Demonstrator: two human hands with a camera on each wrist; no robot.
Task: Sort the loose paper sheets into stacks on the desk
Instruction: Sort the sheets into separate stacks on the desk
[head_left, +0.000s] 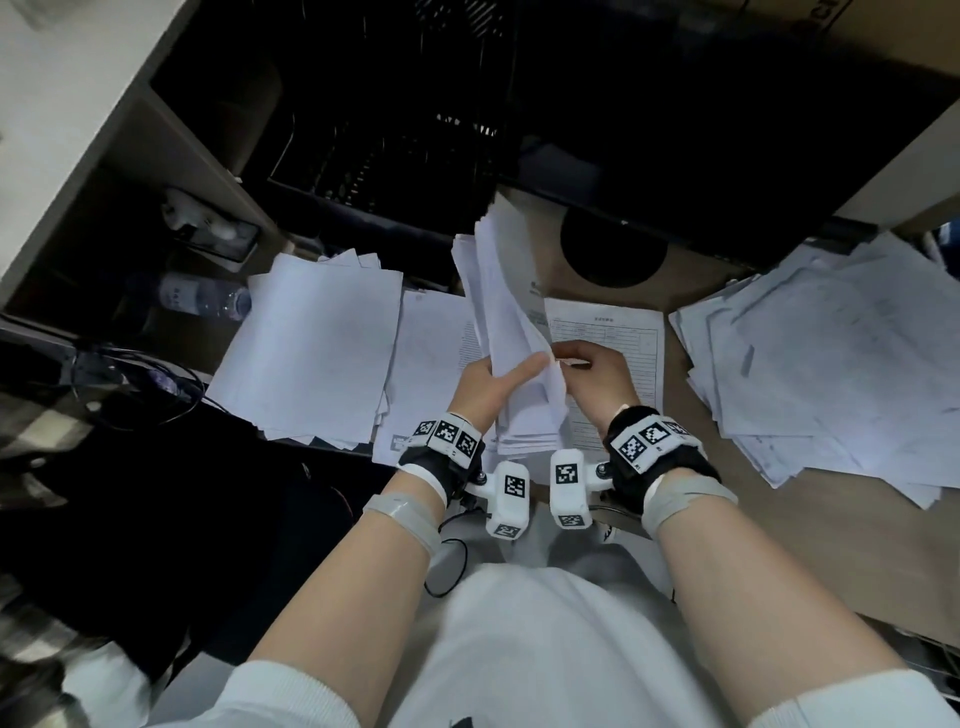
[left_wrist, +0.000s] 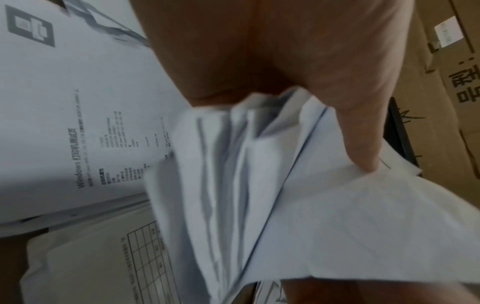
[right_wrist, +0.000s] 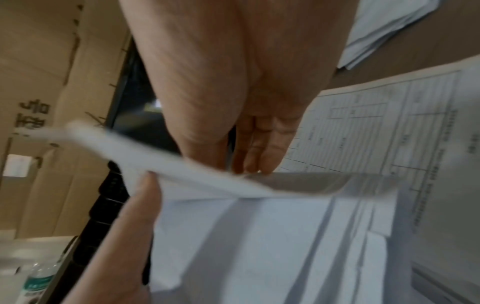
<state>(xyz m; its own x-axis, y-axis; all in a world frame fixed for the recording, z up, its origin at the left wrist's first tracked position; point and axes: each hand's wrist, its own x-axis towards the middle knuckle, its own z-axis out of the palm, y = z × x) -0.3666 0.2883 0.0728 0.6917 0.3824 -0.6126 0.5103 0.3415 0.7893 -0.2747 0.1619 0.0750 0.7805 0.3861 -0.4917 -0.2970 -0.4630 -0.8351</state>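
Note:
My left hand (head_left: 493, 382) grips a thick bundle of white sheets (head_left: 511, 332), thumb across its face, and holds it upright above the desk. The bundle (left_wrist: 259, 195) fans out below the thumb in the left wrist view. My right hand (head_left: 582, 364) pinches the edge of the top sheet (right_wrist: 182, 170) at the bundle's right side. Flat on the desk lie a blank stack (head_left: 311, 353) at left, a printed test page (head_left: 436, 353) beside it, a table form (head_left: 618, 338) under my hands, and a messy pile (head_left: 821, 364) at right.
A dark wire tray (head_left: 384, 156) and a monitor base (head_left: 613, 249) stand behind the papers. A water bottle (head_left: 202, 299) lies at far left near a cable (head_left: 135, 384). Cardboard boxes (left_wrist: 446, 82) stand at the back. The desk's front edge runs near my wrists.

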